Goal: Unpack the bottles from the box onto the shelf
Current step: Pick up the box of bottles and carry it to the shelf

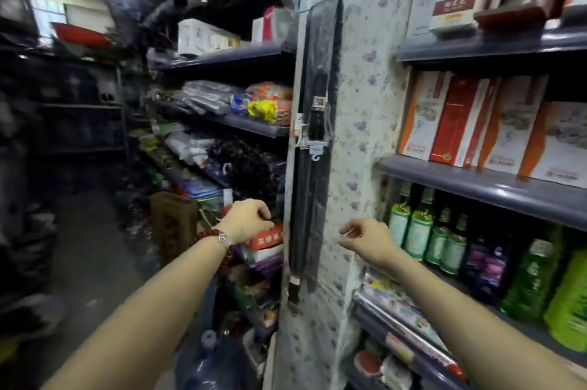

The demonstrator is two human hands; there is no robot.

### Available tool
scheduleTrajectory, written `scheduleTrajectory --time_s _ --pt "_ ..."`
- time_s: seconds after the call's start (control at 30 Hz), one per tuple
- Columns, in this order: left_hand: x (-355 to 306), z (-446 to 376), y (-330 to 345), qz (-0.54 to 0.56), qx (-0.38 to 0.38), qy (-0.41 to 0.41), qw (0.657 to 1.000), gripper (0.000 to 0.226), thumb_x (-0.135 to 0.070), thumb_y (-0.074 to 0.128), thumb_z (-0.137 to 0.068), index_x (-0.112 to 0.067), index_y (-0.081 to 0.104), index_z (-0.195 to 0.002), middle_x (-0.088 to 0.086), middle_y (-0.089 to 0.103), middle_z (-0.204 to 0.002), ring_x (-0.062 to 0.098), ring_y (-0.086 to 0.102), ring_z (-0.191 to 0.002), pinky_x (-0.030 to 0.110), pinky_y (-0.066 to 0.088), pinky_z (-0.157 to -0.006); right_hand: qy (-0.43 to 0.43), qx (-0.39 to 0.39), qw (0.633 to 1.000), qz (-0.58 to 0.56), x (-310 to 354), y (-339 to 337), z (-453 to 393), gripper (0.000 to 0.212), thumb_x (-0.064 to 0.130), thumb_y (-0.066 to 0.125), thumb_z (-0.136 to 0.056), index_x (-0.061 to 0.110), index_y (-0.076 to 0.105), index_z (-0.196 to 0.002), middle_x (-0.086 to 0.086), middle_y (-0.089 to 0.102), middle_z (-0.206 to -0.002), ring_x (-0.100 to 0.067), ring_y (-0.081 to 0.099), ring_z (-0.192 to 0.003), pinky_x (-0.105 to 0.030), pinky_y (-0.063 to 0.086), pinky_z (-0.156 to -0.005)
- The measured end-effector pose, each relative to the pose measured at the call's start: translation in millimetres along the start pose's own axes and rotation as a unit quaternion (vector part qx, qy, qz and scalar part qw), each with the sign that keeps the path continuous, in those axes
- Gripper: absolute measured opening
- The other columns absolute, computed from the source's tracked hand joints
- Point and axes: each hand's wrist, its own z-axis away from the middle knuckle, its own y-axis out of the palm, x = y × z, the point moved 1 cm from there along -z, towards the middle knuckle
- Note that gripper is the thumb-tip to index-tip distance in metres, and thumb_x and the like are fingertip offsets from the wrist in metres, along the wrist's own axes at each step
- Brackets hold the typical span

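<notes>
While reaching forward at lower centre of the frame, left hand (pixel 247 220) with a dark red bead bracelet (pixel 209 235) at the wrist, fingers curled downward over the top edge of a red and white printed carton (pixel 266 238); whether actually gripping or only resting, cannot tell. Just right of centre, right hand (pixel 368 238) raised in front of the pale floral-papered pillar (pixel 359 122), thumb and forefinger drawn close together, remaining fingers loosely curled, holding nothing visible. Between the two hands, hanging down the pillar, a long strip of black packaged goods (pixel 317 122) with a white hook tag near the middle.

At right of the frame, on the grey-blue metal shelf (pixel 476 181), standing upright in rows: green glass bottles with pale green labels (pixel 416 227) nearest the pillar, dark purple-labelled bottles (pixel 486 265) beside them, large bright green plastic bottles (pixel 540 278) toward the right edge. Above, on the next tier, orange, red and white upright gift boxes (pixel 470 119). Higher still, at upper right, a white box with red label (pixel 454 13).

At left and centre, more shelving crowded with bagged goods, blurred. At bottom centre, a blue water jug (pixel 209 361). No cardboard packing box clearly distinguishable.
</notes>
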Motion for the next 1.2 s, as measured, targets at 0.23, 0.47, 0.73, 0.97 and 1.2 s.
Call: scheduleTrajectory --time_s 0.23,0.47,0.73,0.97,1.2 --pt "117.7 21.1 -55.1 -0.030 -0.041 -0.112 0.992 0.023 -0.026 0.066 -0.084 -0.010 0.068 -0.101 0.003 0.064 -0.092 0.018 0.060 -0.093 0.022 0.042 -0.077 -0.073 0.067 0.995 -0.022 89.0 104.8 -53.7 0.026 0.027 0.070 -0.082 0.009 0.071 -0.100 -0.006 0.071 -0.099 -0.020 0.064 -0.096 -0.025 0.042 -0.075" --pt "236.4 44.9 -80.2 -0.055 -0.049 -0.188 0.979 0.023 -0.028 0.065 -0.084 -0.013 0.069 -0.102 0.007 0.068 -0.108 0.022 0.061 -0.105 0.025 0.044 -0.083 -0.128 0.110 0.985 -0.046 167.4 209.9 -94.2 0.021 0.019 0.073 -0.079 0.007 0.072 -0.096 -0.011 0.074 -0.096 -0.021 0.067 -0.089 -0.027 0.044 -0.075" --pt "351.3 50.5 -73.9 -0.030 -0.037 -0.272 0.961 0.018 -0.025 0.064 -0.086 -0.011 0.069 -0.097 0.002 0.062 -0.088 0.020 0.059 -0.085 0.025 0.046 -0.073 -0.145 0.213 0.965 -0.053 228.1 331.3 -129.0 0.024 0.026 0.071 -0.083 0.010 0.071 -0.100 -0.005 0.068 -0.089 -0.012 0.058 -0.082 -0.019 0.038 -0.072" --pt "461.7 26.8 -61.4 0.004 -0.038 -0.351 0.936 0.020 -0.022 0.065 -0.085 -0.010 0.070 -0.100 0.009 0.069 -0.101 0.020 0.063 -0.094 0.025 0.047 -0.077 -0.147 0.276 0.949 -0.044 254.4 434.5 -196.0 0.020 0.025 0.069 -0.084 0.012 0.071 -0.098 -0.001 0.067 -0.085 -0.014 0.061 -0.086 -0.023 0.042 -0.073" --pt "578.7 -25.4 -65.2 0.011 -0.057 -0.422 0.905 0.017 -0.023 0.067 -0.083 -0.012 0.071 -0.095 0.009 0.070 -0.108 0.023 0.063 -0.103 0.030 0.049 -0.090 -0.162 0.328 0.929 -0.048 294.4 545.5 -297.9 0.024 0.023 0.070 -0.084 0.009 0.070 -0.103 -0.002 0.066 -0.088 -0.017 0.063 -0.088 -0.022 0.041 -0.074"
